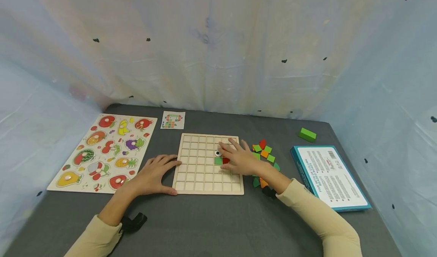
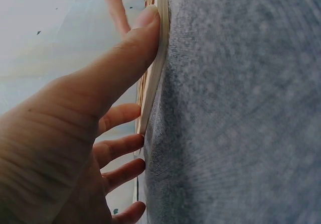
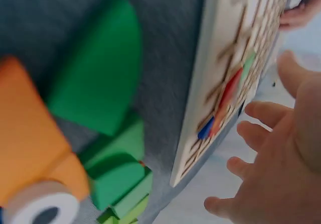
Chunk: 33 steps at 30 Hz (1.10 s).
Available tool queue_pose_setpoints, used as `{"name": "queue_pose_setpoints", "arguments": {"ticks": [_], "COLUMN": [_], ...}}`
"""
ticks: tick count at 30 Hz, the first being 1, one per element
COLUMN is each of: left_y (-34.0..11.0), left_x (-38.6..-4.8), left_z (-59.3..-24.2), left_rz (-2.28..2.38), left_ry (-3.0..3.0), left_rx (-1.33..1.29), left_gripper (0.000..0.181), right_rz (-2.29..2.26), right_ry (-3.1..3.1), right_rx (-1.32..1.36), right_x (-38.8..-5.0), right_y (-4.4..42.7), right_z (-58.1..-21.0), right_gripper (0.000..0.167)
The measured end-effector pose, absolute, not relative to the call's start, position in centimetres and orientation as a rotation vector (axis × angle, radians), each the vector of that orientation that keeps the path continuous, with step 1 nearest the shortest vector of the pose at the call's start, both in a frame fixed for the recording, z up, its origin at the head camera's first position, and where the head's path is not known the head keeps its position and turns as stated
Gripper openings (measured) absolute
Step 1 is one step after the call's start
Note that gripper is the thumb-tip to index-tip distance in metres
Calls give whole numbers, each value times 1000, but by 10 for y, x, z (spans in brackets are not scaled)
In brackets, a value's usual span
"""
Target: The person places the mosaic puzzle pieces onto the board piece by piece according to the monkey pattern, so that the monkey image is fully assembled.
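Note:
A wooden grid board [image 1: 196, 176] lies flat on the dark cloth. Along its left edge rests my left hand [image 1: 151, 178], fingers spread, with the thumb at the near corner; the left wrist view shows the thumb [image 2: 133, 45] touching the board's side. Over the board's right part hovers my right hand [image 1: 243, 161], fingers apart and nothing held between them. Near its fingertips sit a green square tile [image 1: 218, 160], a red tile [image 1: 225, 160] and a round eye piece [image 1: 217, 153]. A blue piece [image 3: 205, 129] also shows on the grid. The hand hides some cells.
Loose coloured pieces [image 1: 264, 154] lie right of the board, partly under the right forearm. A blue-edged box [image 1: 331, 177] and a green block [image 1: 307, 134] are farther right. On the left lie a fruit puzzle board [image 1: 116, 162] and a small pattern card [image 1: 173, 120].

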State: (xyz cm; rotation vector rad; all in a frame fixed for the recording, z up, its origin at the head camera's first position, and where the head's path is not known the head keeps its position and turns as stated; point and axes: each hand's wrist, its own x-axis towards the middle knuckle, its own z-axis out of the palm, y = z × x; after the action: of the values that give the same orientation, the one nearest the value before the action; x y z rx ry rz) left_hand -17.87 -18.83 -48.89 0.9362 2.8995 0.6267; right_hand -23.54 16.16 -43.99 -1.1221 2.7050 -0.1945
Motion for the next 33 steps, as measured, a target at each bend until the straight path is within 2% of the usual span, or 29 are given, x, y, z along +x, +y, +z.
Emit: {"name": "queue_pose_setpoints", "arguments": {"ticks": [3, 13, 17, 23, 27, 33], "left_y": [-188, -188, -187, -186, -187, -188], "left_x": [-178, -181, -180, -179, -178, -178], "left_z": [-488, -489, -489, -489, -489, -488], "left_rz": [627, 612, 610, 608, 609, 616], "left_ry": [2899, 2907, 2905, 2903, 2905, 2912], "left_rx": [935, 939, 939, 932, 939, 936], "left_gripper": [101, 101, 102, 102, 102, 102], "right_rz": [-160, -302, -486, -695, -779, -823], "right_ry": [2675, 2731, 2843, 2960, 2907, 2873], "right_rx": [-1112, -1108, -1035, -734, -633, -612], "right_x": [-229, -225, -228, -243, -250, -254], "right_y": [160, 163, 188, 242, 262, 264], "right_z": [-443, -445, -444, -449, -455, -463], "right_gripper": [69, 61, 49, 26, 21, 20]}}
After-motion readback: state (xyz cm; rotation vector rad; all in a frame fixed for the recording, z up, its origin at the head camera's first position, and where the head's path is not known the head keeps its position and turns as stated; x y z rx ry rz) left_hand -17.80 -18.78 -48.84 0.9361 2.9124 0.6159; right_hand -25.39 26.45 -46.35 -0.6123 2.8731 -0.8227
